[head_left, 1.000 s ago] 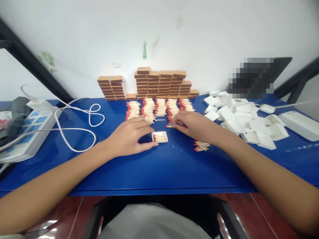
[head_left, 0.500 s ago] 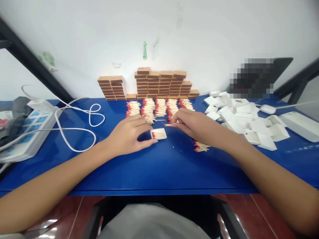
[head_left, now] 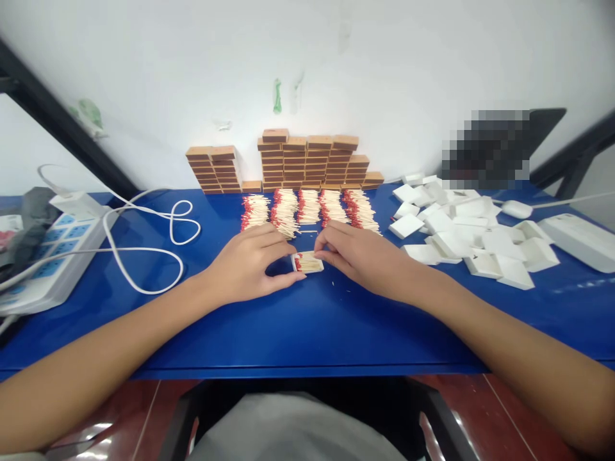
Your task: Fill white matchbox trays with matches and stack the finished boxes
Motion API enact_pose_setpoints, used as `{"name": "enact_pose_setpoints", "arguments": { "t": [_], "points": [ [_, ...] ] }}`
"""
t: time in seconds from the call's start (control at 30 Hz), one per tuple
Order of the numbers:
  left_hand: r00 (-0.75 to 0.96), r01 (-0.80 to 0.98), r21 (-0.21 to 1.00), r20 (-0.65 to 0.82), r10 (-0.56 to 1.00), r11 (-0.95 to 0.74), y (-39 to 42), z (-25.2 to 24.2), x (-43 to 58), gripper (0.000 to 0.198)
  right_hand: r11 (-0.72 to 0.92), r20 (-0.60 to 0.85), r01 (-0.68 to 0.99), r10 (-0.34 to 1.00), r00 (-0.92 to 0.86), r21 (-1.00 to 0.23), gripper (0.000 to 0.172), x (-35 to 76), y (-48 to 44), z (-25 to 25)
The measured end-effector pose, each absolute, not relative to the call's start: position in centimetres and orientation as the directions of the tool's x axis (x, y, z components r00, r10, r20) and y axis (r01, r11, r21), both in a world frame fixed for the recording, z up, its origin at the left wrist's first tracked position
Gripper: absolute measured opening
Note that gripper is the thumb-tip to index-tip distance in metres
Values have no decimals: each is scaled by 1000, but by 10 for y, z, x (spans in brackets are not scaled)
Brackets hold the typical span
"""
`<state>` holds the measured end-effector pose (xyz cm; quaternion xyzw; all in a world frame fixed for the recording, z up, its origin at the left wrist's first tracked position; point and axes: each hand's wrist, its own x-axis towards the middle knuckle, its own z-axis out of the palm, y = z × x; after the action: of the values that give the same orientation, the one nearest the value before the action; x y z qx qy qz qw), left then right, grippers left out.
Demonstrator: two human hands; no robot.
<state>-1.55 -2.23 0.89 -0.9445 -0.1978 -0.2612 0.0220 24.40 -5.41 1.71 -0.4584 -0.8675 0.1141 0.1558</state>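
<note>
Behind tray (head_left: 306, 262): matches (head_left: 307, 207) | right: white trays (head_left: 473, 237) (seemingly empty) | left: cable (head_left: 144, 250)

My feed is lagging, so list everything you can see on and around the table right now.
Table: one, blue, across the view.
Tray: one, white, holding matches, centre, between both hands.
Match rows: five, pale sticks with red heads, behind the tray.
Matchbox stacks: many, brown, against the wall.
Empty trays: many, white, heaped on the right.
Power strip: one, white and blue, far left.
Cable: white, looped, left.
Flat device: one, white, far right.
Left hand: grips the tray's left end.
Right hand: fingertips at the tray's right end.
</note>
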Motion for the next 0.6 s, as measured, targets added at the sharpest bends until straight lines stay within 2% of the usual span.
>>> {"name": "enact_pose_setpoints", "arguments": {
  "t": [0.6],
  "points": [
    [780, 386, 62, 510, 362, -920, -22, 9, -16, 26, 592, 188, 735, 805, -563, -330, 11, 243, -55, 12]
  ]
}}
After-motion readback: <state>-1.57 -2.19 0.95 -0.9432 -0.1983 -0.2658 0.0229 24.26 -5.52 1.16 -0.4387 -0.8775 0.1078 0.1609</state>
